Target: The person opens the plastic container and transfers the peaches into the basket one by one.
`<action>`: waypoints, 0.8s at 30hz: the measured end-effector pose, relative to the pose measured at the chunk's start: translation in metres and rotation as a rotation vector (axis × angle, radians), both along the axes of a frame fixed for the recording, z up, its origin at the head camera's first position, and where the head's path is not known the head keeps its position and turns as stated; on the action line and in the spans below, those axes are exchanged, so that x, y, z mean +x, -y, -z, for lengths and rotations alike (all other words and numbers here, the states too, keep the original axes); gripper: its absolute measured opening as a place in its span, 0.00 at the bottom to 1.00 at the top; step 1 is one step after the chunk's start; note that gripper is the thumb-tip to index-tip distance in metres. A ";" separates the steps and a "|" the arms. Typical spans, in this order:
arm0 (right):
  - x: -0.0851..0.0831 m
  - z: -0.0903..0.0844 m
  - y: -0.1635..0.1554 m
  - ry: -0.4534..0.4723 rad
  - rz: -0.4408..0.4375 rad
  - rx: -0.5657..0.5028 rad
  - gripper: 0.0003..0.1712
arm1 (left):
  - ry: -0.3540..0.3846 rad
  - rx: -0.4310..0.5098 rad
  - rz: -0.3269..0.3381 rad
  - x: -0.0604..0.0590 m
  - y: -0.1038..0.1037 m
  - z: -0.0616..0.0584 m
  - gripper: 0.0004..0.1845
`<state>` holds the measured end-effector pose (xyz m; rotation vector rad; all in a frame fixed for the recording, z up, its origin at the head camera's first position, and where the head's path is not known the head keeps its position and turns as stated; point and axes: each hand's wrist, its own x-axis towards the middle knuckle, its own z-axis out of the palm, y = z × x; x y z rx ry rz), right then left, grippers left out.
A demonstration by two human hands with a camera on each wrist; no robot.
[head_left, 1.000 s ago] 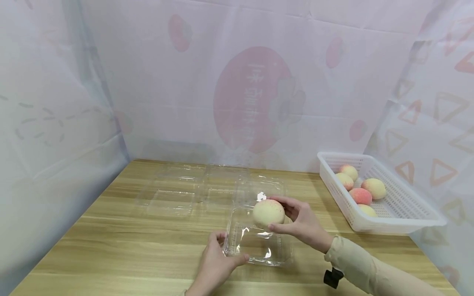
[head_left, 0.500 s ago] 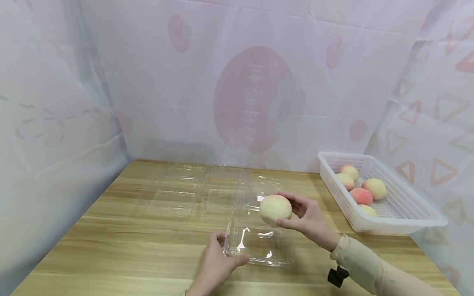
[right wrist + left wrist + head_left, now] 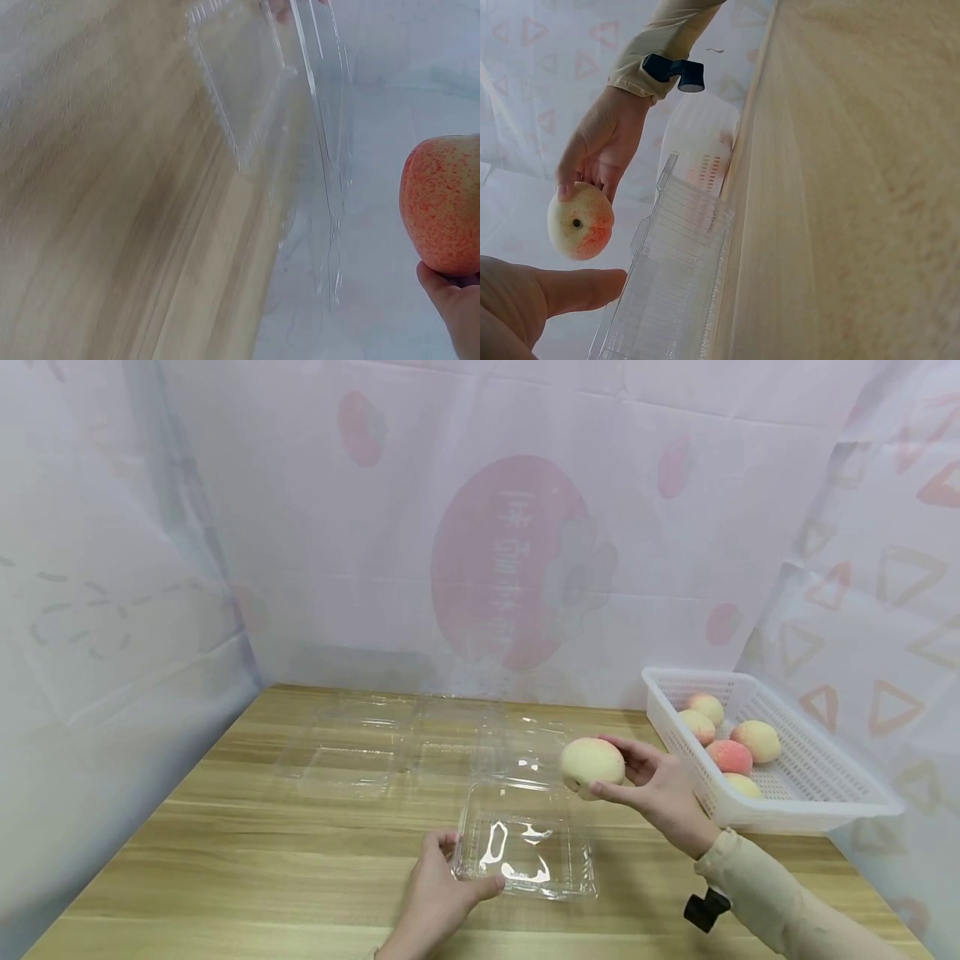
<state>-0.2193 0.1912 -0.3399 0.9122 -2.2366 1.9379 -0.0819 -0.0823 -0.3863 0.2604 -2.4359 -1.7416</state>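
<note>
Since the earlier frames the right hand (image 3: pixel 660 789) has carried the round, cream-yellow peach with a pink blush (image 3: pixel 592 765) up and to the right, off the open tray and toward the basket side of the table; the left hand and the container have stayed put. The right hand grasps the peach with thumb and fingers curled round its far side, holding it in the air above the tabletop, just beyond the tray's far right corner. The fruit is nearly spherical, so no long axis stands out; in the left wrist view its small dark stem pit (image 3: pixel 577 223) faces that camera, and the speckled red blush lies on the lower flank. Its skin looks matte and finely dotted in the right wrist view. The left hand (image 3: pixel 438 893) pinches the near left corner of the clear, thin plastic clamshell container (image 3: pixel 528 856), thumb on the rim and fingers curled beneath; the box lies flat and open, its ribbed walls glinting, its hinged lid spread away from the person. More clear plastic clamshell boxes (image 3: pixel 352 752) lie open farther back on the pale, wood-grain table (image 3: pixel 262 860). At the right edge sits a white, perforated plastic basket (image 3: pixel 810 810) holding four more peaches (image 3: pixel 729 757).
</note>
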 end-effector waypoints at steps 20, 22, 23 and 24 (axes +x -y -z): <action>-0.029 -0.007 -0.064 0.056 0.182 -0.157 0.38 | 0.035 0.001 -0.011 -0.001 -0.001 -0.001 0.46; -0.031 -0.010 -0.071 0.057 0.206 -0.155 0.38 | 0.038 0.006 -0.011 -0.001 0.000 -0.001 0.45; -0.032 -0.011 -0.075 0.059 0.214 -0.154 0.38 | 0.040 0.008 -0.010 -0.001 0.000 -0.001 0.46; -0.033 -0.011 -0.078 0.059 0.214 -0.156 0.38 | 0.041 0.010 -0.011 -0.001 0.000 -0.001 0.46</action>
